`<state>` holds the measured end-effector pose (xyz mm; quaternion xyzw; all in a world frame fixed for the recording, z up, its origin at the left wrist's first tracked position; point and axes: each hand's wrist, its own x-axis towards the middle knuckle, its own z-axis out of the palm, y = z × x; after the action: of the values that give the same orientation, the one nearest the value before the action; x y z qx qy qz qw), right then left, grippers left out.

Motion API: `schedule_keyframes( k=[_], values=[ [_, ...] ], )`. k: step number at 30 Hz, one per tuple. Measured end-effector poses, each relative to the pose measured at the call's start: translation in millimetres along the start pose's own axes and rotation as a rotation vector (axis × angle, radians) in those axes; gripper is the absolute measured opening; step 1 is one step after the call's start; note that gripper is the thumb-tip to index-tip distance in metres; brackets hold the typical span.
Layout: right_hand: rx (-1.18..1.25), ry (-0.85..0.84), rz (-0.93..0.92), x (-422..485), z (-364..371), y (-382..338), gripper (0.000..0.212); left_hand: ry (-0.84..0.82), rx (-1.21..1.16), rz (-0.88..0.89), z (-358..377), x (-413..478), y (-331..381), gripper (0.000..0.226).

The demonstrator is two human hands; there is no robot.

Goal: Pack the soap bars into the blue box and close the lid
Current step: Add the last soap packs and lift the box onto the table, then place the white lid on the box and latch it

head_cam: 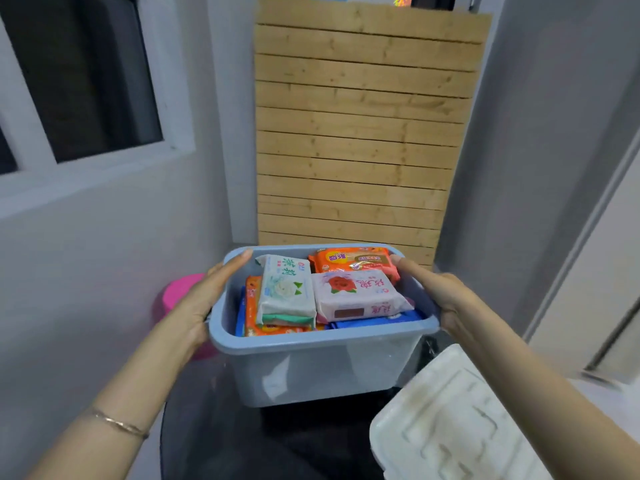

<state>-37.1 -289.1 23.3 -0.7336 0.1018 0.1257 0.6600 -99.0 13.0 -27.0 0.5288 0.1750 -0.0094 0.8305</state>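
Note:
The blue box (322, 372) stands on a dark glass table, lid off, filled with wrapped soap bars. On top lie a white-green bar (287, 289), a pink bar with a red rose (356, 296) and an orange bar (353, 259); more orange and blue packs show beneath. My left hand (204, 299) grips the box's left rim and side. My right hand (440, 296) grips the right rim, thumb near the orange bar. The white lid (446, 424) lies on the table at the lower right, partly under my right forearm.
A wooden slat panel (356, 133) leans against the wall behind the box. A pink round object (176, 292) sits left of the box, behind my left hand. A window is at the left, a door frame at the right. The dark table (221, 438) edge curves at the lower left.

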Motion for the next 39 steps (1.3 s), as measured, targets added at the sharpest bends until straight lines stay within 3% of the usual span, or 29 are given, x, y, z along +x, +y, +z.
schedule_keyframes(
  k=[6,11,16,18,21,23,26,28,30,32,34,39],
  values=[
    [-0.020,-0.023,0.004,20,52,21,0.046,0.107,0.088,0.081,-44,11,0,0.094],
    [-0.148,-0.021,-0.012,35,52,29,0.057,0.120,0.101,-0.017,-53,25,-13,0.108],
    [-0.321,-0.146,-0.065,32,34,34,0.088,0.150,0.229,-0.031,-46,23,-10,0.095],
    [-0.355,-0.192,-0.116,26,19,40,0.097,0.329,0.389,0.114,-35,5,-6,0.076],
    [-0.300,-0.221,-0.216,6,-8,59,0.076,0.536,0.510,0.545,-21,-31,-11,0.038],
    [-0.245,-0.146,-0.246,-8,-23,76,0.059,0.472,0.559,0.704,-8,-54,-14,0.027],
    [-0.261,-0.161,-0.231,-35,-34,100,0.042,0.440,0.741,0.771,14,-77,-30,0.020],
    [-0.322,-0.207,-0.205,-49,-37,118,0.049,0.523,0.874,1.013,33,-93,-41,0.022],
    [-0.373,-0.216,-0.202,-62,-39,134,0.053,0.380,0.857,1.134,51,-106,-60,0.021],
    [-0.393,-0.207,-0.204,-74,-43,150,0.047,0.150,0.878,0.987,71,-111,-90,0.023],
    [-0.398,-0.201,-0.204,-84,-49,162,0.036,-0.034,0.944,0.726,91,-110,-124,0.032],
    [-0.450,-0.161,-0.255,-99,-61,187,0.027,-0.236,1.070,0.055,117,-79,-180,0.075]
  ],
)
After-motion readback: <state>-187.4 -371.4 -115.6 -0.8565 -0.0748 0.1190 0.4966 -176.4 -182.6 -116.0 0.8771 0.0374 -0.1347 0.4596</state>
